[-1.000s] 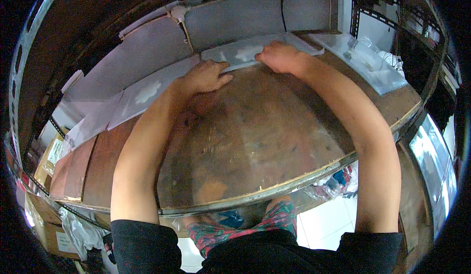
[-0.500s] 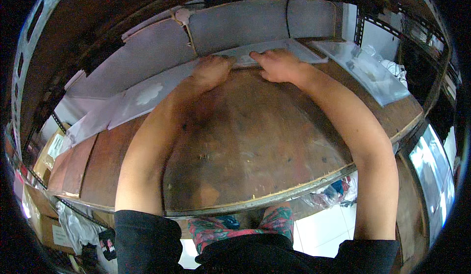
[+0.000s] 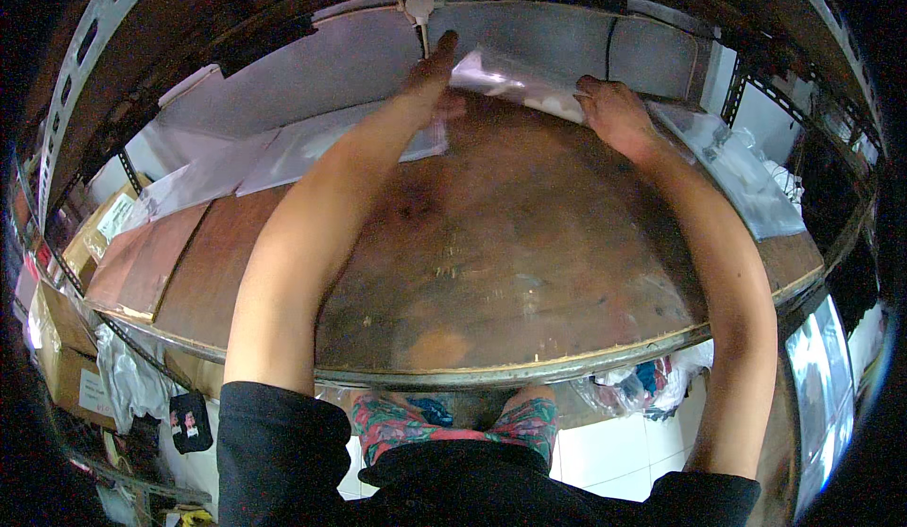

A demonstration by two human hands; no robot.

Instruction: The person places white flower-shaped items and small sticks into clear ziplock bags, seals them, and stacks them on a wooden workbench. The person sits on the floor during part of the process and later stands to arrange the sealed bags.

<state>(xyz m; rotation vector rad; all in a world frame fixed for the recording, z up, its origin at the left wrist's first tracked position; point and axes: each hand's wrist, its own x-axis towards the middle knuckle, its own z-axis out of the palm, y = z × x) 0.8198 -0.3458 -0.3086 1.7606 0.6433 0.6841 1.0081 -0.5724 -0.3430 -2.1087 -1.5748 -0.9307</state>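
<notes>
At the far side of the brown wooden table (image 3: 453,244), my right hand (image 3: 619,119) has its fingers curled on the edge of a clear plastic sheet (image 3: 515,78). The sheet lies along the back of the table, bent up and shiny at its left end. My left hand (image 3: 436,83) is beside that left end, fingers stretched out and apart; whether it touches the sheet I cannot tell. Left of it lie other flat plastic sheets (image 3: 326,144), partly behind my left forearm. To the right of my right hand is a bluish stack of clear plastic (image 3: 751,182).
A grey panel (image 3: 529,36) with a white round fitting (image 3: 419,4) and cord stands behind the table. Metal shelf posts (image 3: 85,64) rise at the sides. Cardboard boxes (image 3: 71,366) are at lower left. Bagged items (image 3: 652,381) sit below the front edge.
Both hands have moved right along the table's back, and the view has shifted. The plastic sheet's left end now rises, with bare wood showing between it and the left sheets. My left hand's fingers have spread.
</notes>
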